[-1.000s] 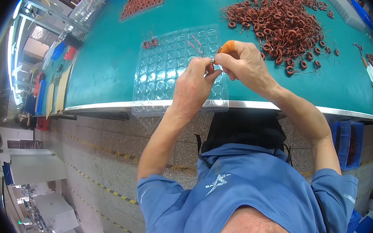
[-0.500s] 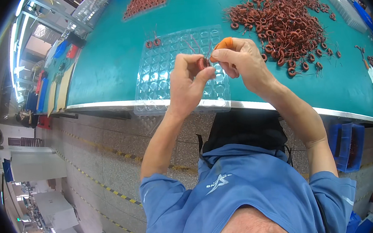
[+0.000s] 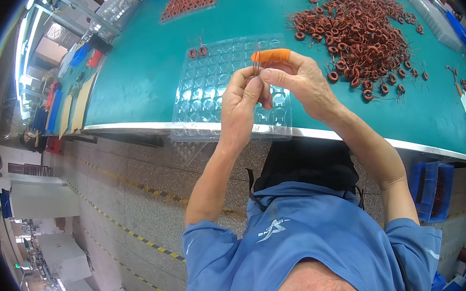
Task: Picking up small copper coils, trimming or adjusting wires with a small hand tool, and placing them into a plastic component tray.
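- Coil [image 3: 249, 81] sits in the fingers of my left hand [image 3: 236, 105], above the clear tray [image 3: 231, 135] and near its right side.
- My left thumb and forefinger are closed on it, covering most of the ring.
- My right hand [image 3: 306, 81] meets it from the other side: the thumb is close by the coil, and the forefinger, in an orange cot [image 3: 274, 56], reaches across at the leads [image 3: 257, 64]. Those 2 fingers stand apart with a gap between them; whether they pinch any lead, I cannot tell.
- The step in hand looks to me like straightening or lining up the leads.
- The next move, I judge, calls for a steady left pinch and a light right touch along the wire, so nothing bends askew.
- The leads point up, away from my body toward the far side of the counter [image 3: 129, 93], almost upright in my view; the long axis runs along them. Which way the ring's hole faces, my fingers hide.
- At the tray's far left corner sit 2 other coils [image 3: 202, 52], their leads also pointing away from me.
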`<state>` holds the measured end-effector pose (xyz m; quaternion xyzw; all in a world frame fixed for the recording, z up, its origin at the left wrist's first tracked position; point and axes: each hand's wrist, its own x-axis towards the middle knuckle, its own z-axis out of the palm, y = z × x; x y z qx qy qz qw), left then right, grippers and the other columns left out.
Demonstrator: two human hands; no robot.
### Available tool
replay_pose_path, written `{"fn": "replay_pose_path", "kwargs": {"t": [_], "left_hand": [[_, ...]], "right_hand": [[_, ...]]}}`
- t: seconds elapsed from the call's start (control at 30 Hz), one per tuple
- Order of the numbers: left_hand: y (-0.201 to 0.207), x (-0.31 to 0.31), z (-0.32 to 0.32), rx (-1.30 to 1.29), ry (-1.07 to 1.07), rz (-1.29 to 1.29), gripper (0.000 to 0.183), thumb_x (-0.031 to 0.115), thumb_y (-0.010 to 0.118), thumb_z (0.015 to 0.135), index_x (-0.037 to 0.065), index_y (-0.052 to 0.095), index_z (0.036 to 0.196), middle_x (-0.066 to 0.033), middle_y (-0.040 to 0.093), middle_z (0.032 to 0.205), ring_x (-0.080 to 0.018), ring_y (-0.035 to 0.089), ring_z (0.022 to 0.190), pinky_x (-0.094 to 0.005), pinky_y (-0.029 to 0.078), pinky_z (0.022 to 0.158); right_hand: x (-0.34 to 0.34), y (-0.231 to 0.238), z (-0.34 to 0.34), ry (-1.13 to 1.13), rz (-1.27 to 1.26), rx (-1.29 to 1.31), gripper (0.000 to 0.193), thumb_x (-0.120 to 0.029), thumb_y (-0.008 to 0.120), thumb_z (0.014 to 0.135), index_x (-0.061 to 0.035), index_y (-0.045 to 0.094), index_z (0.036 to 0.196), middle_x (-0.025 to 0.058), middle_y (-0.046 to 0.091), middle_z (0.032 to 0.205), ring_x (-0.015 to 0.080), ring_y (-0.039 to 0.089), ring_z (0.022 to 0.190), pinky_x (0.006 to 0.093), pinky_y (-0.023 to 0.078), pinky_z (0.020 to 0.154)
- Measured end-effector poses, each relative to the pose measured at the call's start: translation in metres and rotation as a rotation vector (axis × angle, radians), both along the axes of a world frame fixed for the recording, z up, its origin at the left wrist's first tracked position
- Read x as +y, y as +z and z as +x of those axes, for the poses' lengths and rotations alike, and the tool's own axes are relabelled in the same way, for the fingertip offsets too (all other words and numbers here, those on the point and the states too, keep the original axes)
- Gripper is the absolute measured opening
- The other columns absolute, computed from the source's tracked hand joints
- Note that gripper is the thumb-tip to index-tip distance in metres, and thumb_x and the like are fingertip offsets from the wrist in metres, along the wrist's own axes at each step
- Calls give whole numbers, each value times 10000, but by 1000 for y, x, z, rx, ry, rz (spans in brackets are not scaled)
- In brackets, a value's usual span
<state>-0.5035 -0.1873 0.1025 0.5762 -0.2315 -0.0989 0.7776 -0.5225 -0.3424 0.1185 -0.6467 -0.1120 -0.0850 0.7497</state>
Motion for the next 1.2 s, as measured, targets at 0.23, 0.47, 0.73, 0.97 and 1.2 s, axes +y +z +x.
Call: {"fn": "replay_pose_path", "kwargs": {"t": [0.23, 0.47, 0.73, 0.97, 1.2], "left_hand": [[-11, -6, -9, 27, 53, -55, 200, 198, 518, 992, 13, 551, 1060, -31, 539, 741, -120, 516, 634, -250, 432, 586], [-14, -11, -11, 49, 66, -121, 166, 155, 503, 993, 7, 548, 1053, -28, 531, 698, -107, 513, 618, -245, 434, 588], [-17, 3, -7, 191, -16, -124, 183, 171, 515, 983, 9, 564, 1053, -36, 522, 693, -131, 500, 601, -250, 416, 563], [-10, 11, -5, 299, -192, -22, 246, 237, 553, 963, 4, 567, 1039, -7, 463, 656, -98, 436, 557, -225, 349, 493], [-23, 13, -5, 245, -96, 58, 273, 223, 512, 987, -7, 529, 1134, -18, 507, 766, -111, 488, 631, -234, 404, 574]], "right_hand": [[4, -3, 0, 18, 262, 144, 346, -289, 655, 909, 22, 653, 1061, 89, 680, 945, 141, 618, 864, 290, 489, 804], [4, -20, 4, -108, 250, 126, 306, -303, 645, 919, 2, 677, 918, 67, 677, 866, 111, 592, 818, 268, 466, 768], [6, -7, 0, -65, 294, 228, 334, -348, 625, 932, -27, 694, 992, 41, 676, 862, 96, 595, 814, 254, 452, 773], [-21, -15, 9, 152, 114, 293, 321, -339, 623, 933, -29, 709, 942, 17, 640, 797, 97, 595, 787, 234, 457, 721], [-19, -26, 11, -154, -224, 149, 369, -307, 609, 941, 12, 634, 1125, 46, 632, 914, 86, 591, 792, 234, 462, 651]]}}
